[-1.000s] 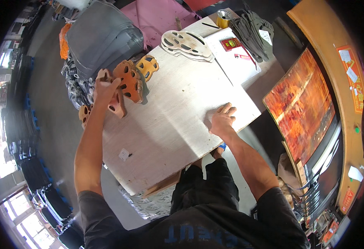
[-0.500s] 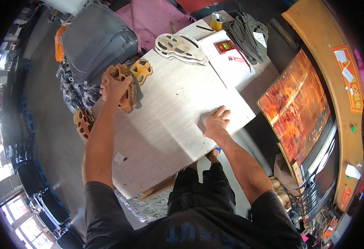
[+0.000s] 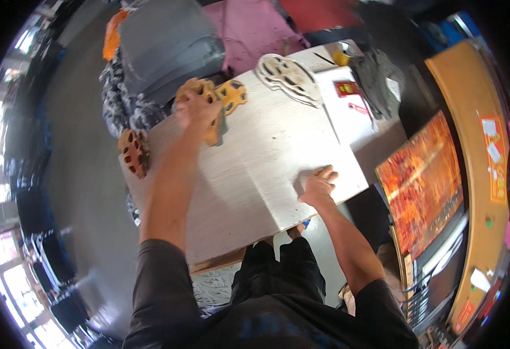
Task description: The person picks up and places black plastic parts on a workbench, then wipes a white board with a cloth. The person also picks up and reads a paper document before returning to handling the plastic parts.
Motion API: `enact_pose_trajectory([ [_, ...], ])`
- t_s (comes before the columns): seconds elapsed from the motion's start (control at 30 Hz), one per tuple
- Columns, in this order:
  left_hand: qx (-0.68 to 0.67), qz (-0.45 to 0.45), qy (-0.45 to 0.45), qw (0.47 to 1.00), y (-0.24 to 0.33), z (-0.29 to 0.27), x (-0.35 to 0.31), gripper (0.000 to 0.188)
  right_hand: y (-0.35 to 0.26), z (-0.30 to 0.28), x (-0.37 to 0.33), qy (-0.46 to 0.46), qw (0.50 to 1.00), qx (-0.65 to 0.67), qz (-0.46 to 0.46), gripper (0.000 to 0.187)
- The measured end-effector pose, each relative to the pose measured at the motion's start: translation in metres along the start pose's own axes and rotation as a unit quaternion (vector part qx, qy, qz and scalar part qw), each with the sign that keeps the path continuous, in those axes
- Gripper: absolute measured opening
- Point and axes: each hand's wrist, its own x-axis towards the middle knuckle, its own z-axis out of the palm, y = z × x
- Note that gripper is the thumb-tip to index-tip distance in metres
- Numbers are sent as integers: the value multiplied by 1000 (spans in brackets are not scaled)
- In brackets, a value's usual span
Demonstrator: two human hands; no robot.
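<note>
Pale wooden table: the left hand, one second earlier left of the orange-brown perforated stack, now partly hides it at far left, fingers curled, grip indeterminable. Right hand rests front right, fingers loosely spread. Far edge: one yellow perforated piece, one white perforated pile, one yellow can.

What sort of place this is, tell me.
Probably a workshop or small factory floor: a thick stack of grey sheets lies by the worktable, which bears orange-brown perforated pieces under the left hand and pale perforated pieces.
</note>
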Motion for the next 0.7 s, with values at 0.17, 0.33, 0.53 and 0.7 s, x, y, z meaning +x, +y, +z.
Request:
enact_pose_trajectory([
  [0.17, -18, -10, -7, 1000, 0, -3, -7, 108, 0, 1, -2, 13, 999, 44, -5, 125],
  [0.33, -100, 91, 98, 986, -39, 14, -23, 91, -2, 1, -4, 20, 1000, 10, 15, 126],
  [0.53, -240, 80, 183, 950, -148, 48, -32, 78, -2, 1, -3, 22, 999, 22, 7, 126],
  [0.7, -60, 9, 268, 962, -250, 13, 22, 88, -3, 4, -2, 39, 999, 6, 4, 126],
])
